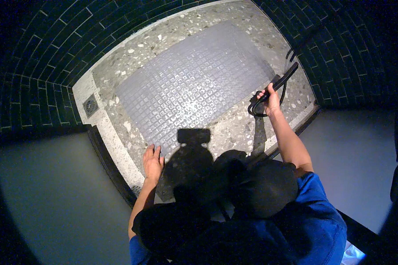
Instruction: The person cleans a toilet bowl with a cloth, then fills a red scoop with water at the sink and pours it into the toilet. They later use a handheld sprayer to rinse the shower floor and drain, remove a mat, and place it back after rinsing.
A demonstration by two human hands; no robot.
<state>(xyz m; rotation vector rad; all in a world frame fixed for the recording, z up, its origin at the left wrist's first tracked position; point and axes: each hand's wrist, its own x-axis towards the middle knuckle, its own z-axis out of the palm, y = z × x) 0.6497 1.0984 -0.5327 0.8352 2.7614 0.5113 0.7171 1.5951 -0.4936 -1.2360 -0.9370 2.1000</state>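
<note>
My right hand [272,101] is closed around a black stick-shaped hand shower [286,75], over the floor off the mat's right side. A thin black hose [257,114] loops beside that hand. A translucent grey bath mat [189,86], patterned with small squares, lies on the terrazzo floor and shines with reflected light. At the mat's near left corner is my left hand [153,163], back upward and fingers slightly apart, with nothing held. Whether its fingertips touch the mat or hover over it is hard to tell.
Dark brick-patterned tile walls [341,63] enclose the far sides. A square floor drain [91,105] sits in the pale left border [109,135]. Dark-edged panels, one left [53,185] and one right [348,155], flank me. My shadow [192,159] falls across the near floor.
</note>
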